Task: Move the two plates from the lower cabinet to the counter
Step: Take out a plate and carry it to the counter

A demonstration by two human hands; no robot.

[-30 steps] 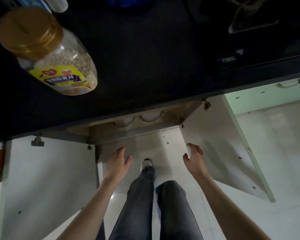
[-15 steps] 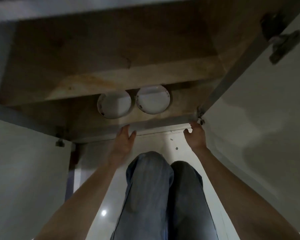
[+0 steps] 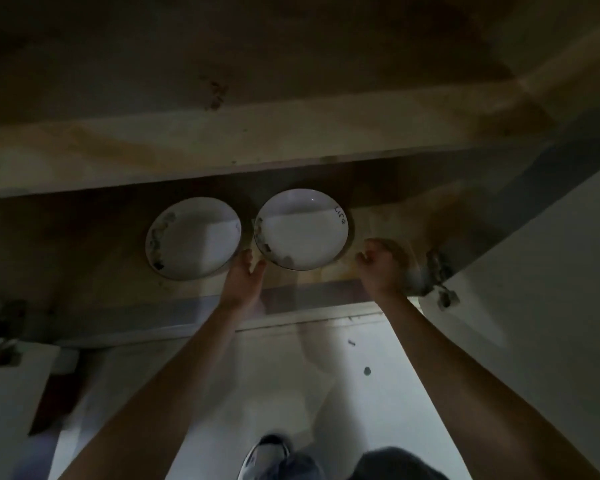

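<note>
Two white plates with dark markings on their rims lie side by side on the floor of the lower cabinet (image 3: 84, 271). The left plate (image 3: 194, 239) is almost touching the right plate (image 3: 303, 230), which has small writing near its right rim. My left hand (image 3: 245, 277) reaches into the cabinet, its fingertips in the gap at the near edges of both plates, fingers apart and holding nothing. My right hand (image 3: 383, 265) is just right of the right plate, fingers curled, holding nothing. The counter is out of view.
Both cabinet doors stand open: one at the left (image 3: 11, 393), one at the right (image 3: 551, 289) with a metal hinge (image 3: 437, 271) close to my right hand. A shelf board (image 3: 257, 140) spans above the plates. My shoe (image 3: 265, 455) is on the pale floor below.
My view has dropped lower and closer to the cabinet. Both hands have gone from the cabinet's front edge to inside it, the left to the plates' near edges, the right beside the right plate.
</note>
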